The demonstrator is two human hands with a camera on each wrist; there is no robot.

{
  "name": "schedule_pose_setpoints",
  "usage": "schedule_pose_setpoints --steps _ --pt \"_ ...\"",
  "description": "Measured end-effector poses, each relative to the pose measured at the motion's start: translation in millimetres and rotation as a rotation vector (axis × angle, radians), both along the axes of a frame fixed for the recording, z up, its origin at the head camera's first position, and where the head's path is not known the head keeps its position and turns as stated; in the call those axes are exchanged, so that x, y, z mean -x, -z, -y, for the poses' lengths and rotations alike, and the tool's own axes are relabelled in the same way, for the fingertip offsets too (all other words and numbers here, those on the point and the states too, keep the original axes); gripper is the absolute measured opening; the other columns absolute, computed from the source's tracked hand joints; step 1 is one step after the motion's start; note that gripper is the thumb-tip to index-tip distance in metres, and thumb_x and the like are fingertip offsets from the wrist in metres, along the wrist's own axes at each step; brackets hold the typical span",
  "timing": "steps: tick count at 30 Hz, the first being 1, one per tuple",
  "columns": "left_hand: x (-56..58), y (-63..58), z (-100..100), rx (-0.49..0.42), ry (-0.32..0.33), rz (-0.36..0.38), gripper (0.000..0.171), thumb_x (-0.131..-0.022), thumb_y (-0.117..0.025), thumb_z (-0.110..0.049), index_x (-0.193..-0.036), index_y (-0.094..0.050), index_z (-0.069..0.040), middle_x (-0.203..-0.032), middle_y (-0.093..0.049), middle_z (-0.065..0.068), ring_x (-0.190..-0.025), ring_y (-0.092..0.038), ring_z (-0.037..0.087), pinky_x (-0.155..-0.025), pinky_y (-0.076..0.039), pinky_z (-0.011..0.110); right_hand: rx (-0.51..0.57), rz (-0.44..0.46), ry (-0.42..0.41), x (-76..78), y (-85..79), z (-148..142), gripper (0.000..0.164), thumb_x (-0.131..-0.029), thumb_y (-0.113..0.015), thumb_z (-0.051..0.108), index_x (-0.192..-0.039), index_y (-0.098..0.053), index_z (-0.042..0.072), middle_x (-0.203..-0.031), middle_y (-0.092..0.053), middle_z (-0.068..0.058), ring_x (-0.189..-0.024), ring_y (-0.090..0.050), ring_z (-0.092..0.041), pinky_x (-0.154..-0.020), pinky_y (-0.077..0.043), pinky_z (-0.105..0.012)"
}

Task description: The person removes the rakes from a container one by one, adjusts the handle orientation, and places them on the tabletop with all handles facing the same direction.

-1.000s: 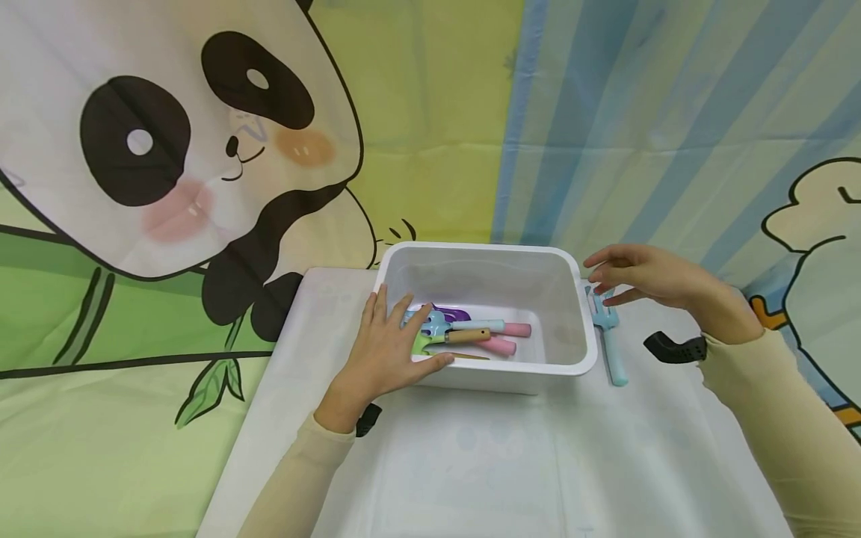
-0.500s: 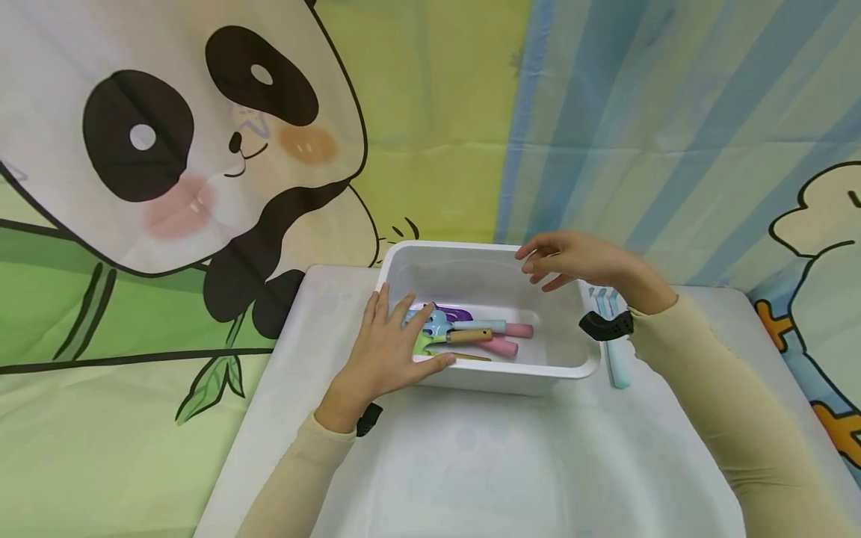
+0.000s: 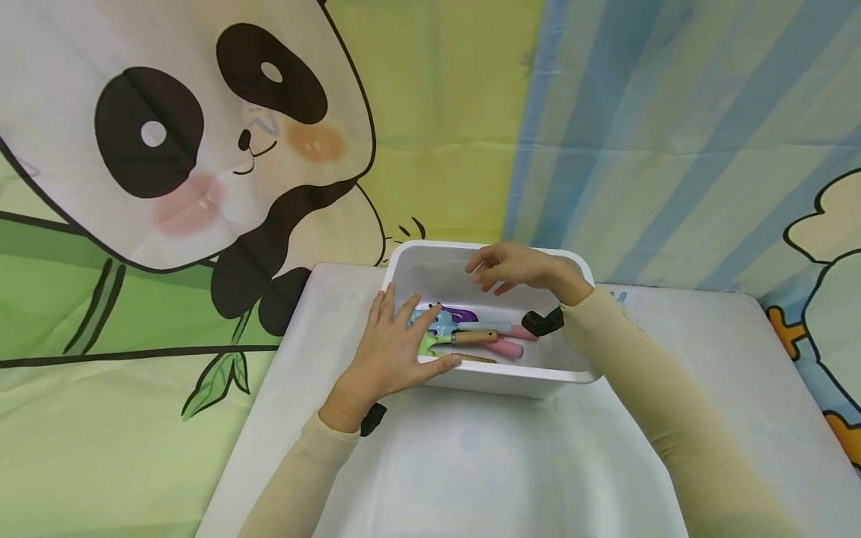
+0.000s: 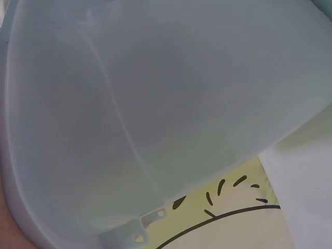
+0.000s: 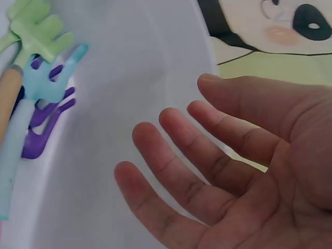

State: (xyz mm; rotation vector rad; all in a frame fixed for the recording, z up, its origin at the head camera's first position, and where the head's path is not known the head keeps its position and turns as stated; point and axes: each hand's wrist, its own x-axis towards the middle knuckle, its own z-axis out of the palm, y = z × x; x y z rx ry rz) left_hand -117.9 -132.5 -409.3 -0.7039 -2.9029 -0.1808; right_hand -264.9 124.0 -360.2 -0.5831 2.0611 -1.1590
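Observation:
A white plastic bin (image 3: 484, 382) holds several small garden hand tools. A green rake (image 5: 41, 36) with a wooden handle lies over a light blue fork (image 5: 49, 85), and a purple tool (image 5: 39, 142) is partly under them. Pink handles (image 3: 506, 348) point right. My left hand (image 3: 390, 347) rests with spread fingers on the bin's near left rim; in the left wrist view only a sliver of it shows beside the bin wall (image 4: 171, 104). Over the bin's back right part hovers my right hand (image 3: 514, 267), fingers loosely bent and holding nothing, apart from the tools.
The bin stands on a white-covered table (image 3: 484, 463), close to a printed panda curtain (image 3: 444, 134). Right of the bin, prongs of another light blue fork (image 3: 620, 297) peek out; my right sleeve (image 3: 646, 396) hides the rest of it.
My right hand has moved left, from above the light blue fork on the table to over the bin, its sleeve now covering most of that fork. The left hand stays at the rim.

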Motion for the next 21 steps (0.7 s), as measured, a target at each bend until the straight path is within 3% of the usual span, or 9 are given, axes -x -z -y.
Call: schedule_pose_setpoints --steps 7,13,21 --pt "-1.7 1.1 -1.2 0.011 -0.001 -0.01 0.095 -0.084 -0.029 -0.088 -0.15 -0.048 -0.023 -0.152 -0.042 0.017 -0.145 -0.01 0.055 -0.116 -0.004 0.063 -0.028 0.025 -0.023 8.3 30.2 15.7 0.034 -0.099 -0.056 0.005 -0.132 -0.053 -0.004 -0.12 -0.056 -0.024 -0.11 -0.058 -0.041 -0.095 -0.048 -0.056" --pt "-1.1 0.9 -1.2 0.013 -0.005 0.003 0.095 -0.084 -0.029 -0.088 -0.151 -0.047 -0.024 -0.153 -0.041 0.017 -0.145 -0.008 0.055 -0.116 -0.003 0.062 -0.095 -0.015 -0.057 11.8 52.2 19.1 0.033 -0.096 -0.058 0.003 -0.129 -0.056 -0.005 -0.11 -0.062 -0.021 -0.098 -0.059 -0.037 -0.09 -0.048 -0.058" --pt "0.3 2.0 -2.1 0.022 -0.021 0.008 0.095 -0.083 -0.03 -0.088 -0.152 -0.046 -0.025 -0.153 -0.04 0.016 -0.146 -0.007 0.053 -0.116 -0.004 0.062 -0.337 -0.086 -0.244 10.7 72.5 20.2 0.038 -0.096 -0.059 0.007 -0.132 -0.057 -0.002 -0.121 -0.063 -0.014 -0.103 -0.06 -0.028 -0.086 -0.053 -0.048"
